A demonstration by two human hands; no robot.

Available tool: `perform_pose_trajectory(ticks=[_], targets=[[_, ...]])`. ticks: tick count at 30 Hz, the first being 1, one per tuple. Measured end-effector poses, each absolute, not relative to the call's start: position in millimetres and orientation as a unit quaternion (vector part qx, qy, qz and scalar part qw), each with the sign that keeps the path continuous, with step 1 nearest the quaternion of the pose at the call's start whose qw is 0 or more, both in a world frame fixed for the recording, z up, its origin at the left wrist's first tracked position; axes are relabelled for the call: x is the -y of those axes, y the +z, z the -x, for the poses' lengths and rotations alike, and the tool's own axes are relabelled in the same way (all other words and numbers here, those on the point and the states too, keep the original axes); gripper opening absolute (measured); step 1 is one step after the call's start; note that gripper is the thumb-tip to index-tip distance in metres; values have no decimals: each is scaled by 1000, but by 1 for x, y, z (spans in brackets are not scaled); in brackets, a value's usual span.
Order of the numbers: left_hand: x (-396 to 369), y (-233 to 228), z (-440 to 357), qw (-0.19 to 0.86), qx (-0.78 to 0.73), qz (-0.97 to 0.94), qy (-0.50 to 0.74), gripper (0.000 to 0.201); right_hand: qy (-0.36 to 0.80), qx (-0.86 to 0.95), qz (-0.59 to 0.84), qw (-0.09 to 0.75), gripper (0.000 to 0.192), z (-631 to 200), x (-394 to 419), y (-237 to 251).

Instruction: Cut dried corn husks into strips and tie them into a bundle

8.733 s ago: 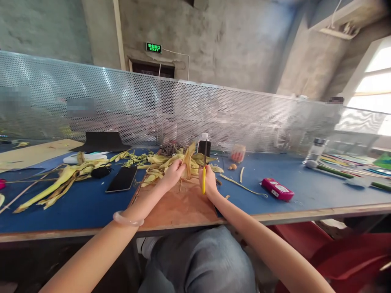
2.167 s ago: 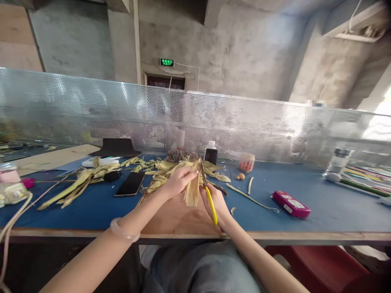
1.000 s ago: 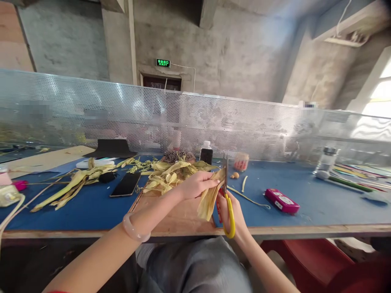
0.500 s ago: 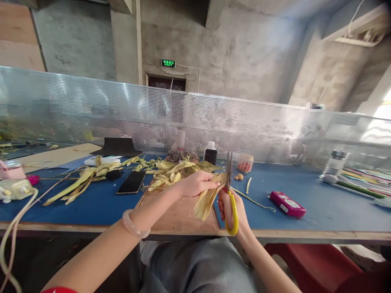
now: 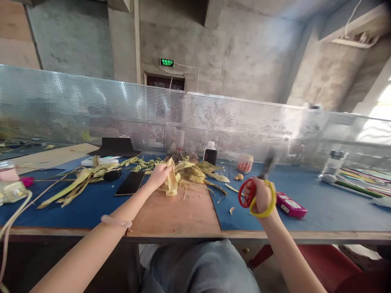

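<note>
I have the left hand (image 5: 159, 176) closed in a pinch — thumb and fingers clamped together on the upper part of a dry husk piece (image 5: 171, 185). The rest of the piece hangs below the grip in loose, pale yellow folds, over the far half of the brown board (image 5: 179, 215) and just left of the husk pile (image 5: 193, 172). I see the back of that hand; the forearm reaches up from lower left, nearly straight at the wrist, with a pale bracelet (image 5: 116, 221) around it.

My right hand (image 5: 262, 195) is wrapped around the handles of the scissors (image 5: 267, 167), the red loop on its left, the yellow one on its right. The blades point up and away from me, but they are blurred, so I cannot tell whether they are apart or together. This hand is out over the blue table (image 5: 339, 211), right of the board and well apart from the husk piece, its forearm slanting in from lower right. In my view it sits just beside the magenta box (image 5: 291, 204) — how high above the tabletop, I cannot judge. The small jar (image 5: 245, 163) stands farther back.
</note>
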State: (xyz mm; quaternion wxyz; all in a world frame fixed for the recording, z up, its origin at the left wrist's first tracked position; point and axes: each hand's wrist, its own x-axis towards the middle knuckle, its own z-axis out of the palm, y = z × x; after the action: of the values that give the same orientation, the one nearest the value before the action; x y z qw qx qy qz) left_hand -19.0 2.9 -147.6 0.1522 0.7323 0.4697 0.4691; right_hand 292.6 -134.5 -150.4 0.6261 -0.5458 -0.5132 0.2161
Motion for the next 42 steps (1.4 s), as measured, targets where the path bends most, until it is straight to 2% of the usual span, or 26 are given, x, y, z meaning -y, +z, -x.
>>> perform_pose_trajectory(ticks=[3,5,8,10,15,20,24,28,34,39,42], targets=[[-8,-153,22,116,-463,-745,465,35,108,599,694,384,42,-302,116,-157],[-8,-157,21,101,-455,-761,451,36,22,619,740,263,36,-308,105,-161],[-7,-162,20,94,-444,-780,430,38,-55,615,775,133,33,-317,89,-167],[-8,-164,21,126,-445,-782,417,35,-62,615,777,117,30,-323,79,-171],[-9,-160,27,306,-428,-742,417,29,-59,616,774,136,18,-333,67,-175],[-8,-155,28,367,-387,-714,455,29,-50,636,736,227,22,-292,70,-159],[-14,-157,19,384,-369,-713,457,32,51,739,594,313,31,-212,52,-140],[-28,-161,12,399,-348,-710,463,32,155,767,486,390,22,-153,9,-131],[-39,-164,19,391,-341,-698,494,35,248,693,433,520,26,-134,-31,-148],[-38,-165,21,373,-341,-716,481,44,292,624,408,599,30,-128,-23,-164],[-38,-164,21,363,-331,-728,477,39,318,592,396,625,35,-131,-21,-166]])
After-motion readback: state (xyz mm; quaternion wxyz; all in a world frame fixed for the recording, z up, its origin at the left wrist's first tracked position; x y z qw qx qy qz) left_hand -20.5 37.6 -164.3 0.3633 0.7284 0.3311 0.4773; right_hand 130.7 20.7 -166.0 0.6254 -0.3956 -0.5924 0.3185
